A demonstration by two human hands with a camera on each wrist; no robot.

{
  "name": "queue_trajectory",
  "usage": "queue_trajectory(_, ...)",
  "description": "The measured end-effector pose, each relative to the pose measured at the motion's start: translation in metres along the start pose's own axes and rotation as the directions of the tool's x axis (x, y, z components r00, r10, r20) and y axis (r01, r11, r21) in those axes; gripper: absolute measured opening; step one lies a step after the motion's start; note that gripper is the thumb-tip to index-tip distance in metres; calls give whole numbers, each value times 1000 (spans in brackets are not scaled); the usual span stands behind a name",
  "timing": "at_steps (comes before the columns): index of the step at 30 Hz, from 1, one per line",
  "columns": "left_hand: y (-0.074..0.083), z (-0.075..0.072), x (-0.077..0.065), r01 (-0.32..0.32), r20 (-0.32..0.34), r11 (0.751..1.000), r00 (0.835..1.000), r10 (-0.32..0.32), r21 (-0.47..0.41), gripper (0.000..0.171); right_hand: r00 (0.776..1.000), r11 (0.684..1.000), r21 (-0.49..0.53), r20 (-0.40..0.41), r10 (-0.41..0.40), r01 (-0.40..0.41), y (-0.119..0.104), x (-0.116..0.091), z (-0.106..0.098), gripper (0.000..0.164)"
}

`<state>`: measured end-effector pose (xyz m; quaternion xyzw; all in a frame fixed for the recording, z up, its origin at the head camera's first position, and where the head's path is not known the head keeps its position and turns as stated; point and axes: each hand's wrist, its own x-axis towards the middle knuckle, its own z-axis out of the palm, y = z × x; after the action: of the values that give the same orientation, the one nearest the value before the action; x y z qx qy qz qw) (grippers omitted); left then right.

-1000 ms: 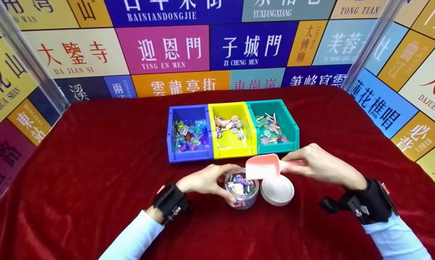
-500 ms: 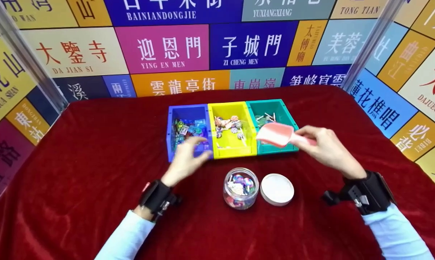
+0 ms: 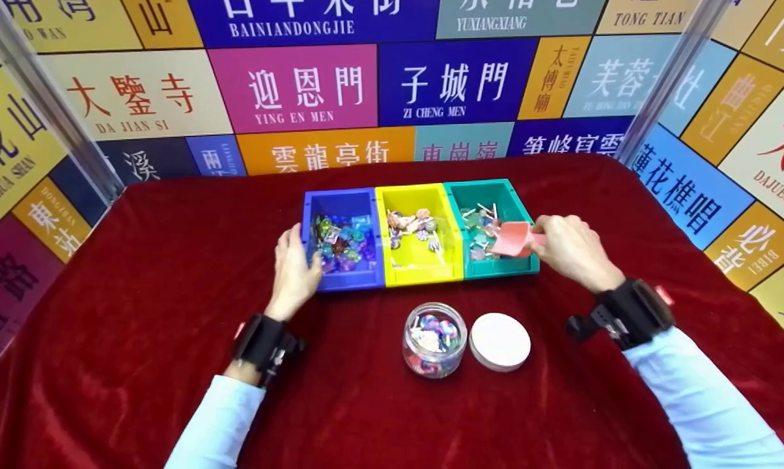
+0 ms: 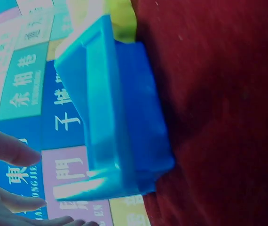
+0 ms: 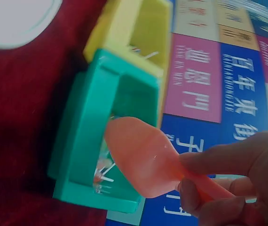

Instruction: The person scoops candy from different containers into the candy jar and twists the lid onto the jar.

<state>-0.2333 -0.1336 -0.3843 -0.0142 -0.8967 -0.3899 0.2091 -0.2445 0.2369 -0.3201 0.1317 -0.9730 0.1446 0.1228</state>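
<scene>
My right hand (image 3: 577, 251) grips the handle of a pink scoop (image 3: 513, 239), whose bowl is over the green bin (image 3: 521, 266). In the right wrist view the scoop (image 5: 141, 153) overlaps the bin's opening, with lollipops (image 5: 105, 174) below it. My left hand (image 3: 294, 273) is at the left side of the blue bin (image 3: 350, 281), thumb and fingers spread apart and holding nothing. Wrapped candies (image 3: 346, 238) lie in that bin. Between the two stands the yellow bin (image 3: 424, 272) with several lollipops (image 3: 421, 225).
A clear jar (image 3: 434, 365) filled with colourful candies stands in front of the bins without its cover. Right beside it lies a white lid (image 3: 500, 342). A red cloth (image 3: 190, 260) covers the table, and a patterned signboard wall (image 3: 294, 88) rises behind.
My left hand has let go of the jar and moved left to the blue bin. My right hand has carried the scoop from above the jar and lid up to the green bin.
</scene>
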Motion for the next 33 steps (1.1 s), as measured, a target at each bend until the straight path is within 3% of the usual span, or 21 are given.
queue_trajectory(3,-5,0,2,46,52,999,998,-46,18,55,999,997,-72,-12,-37,36,-4,6,4,13)
queue_trajectory(6,-8,1,4,45,90,998,995,-49,40,55,998,989,-133,-18,-65,62,-8,11,7,7)
queue_trajectory(15,-9,3,6,44,127,995,990,-56,90,56,987,965,-215,-8,-159,153,-16,26,17,21)
queue_trajectory(19,-9,4,6,43,136,994,989,-56,97,58,983,960,-221,92,-156,173,-20,34,16,19)
queue_trajectory(24,-9,5,6,40,134,995,990,-52,95,59,968,972,-195,236,-85,132,-24,48,8,9)
queue_trajectory(28,-9,5,6,48,147,994,987,-62,94,61,935,984,-163,354,-15,77,-24,58,4,3)
queue_trajectory(33,-10,5,6,59,153,993,985,-75,102,62,896,993,-80,442,-44,88,-18,65,0,10)
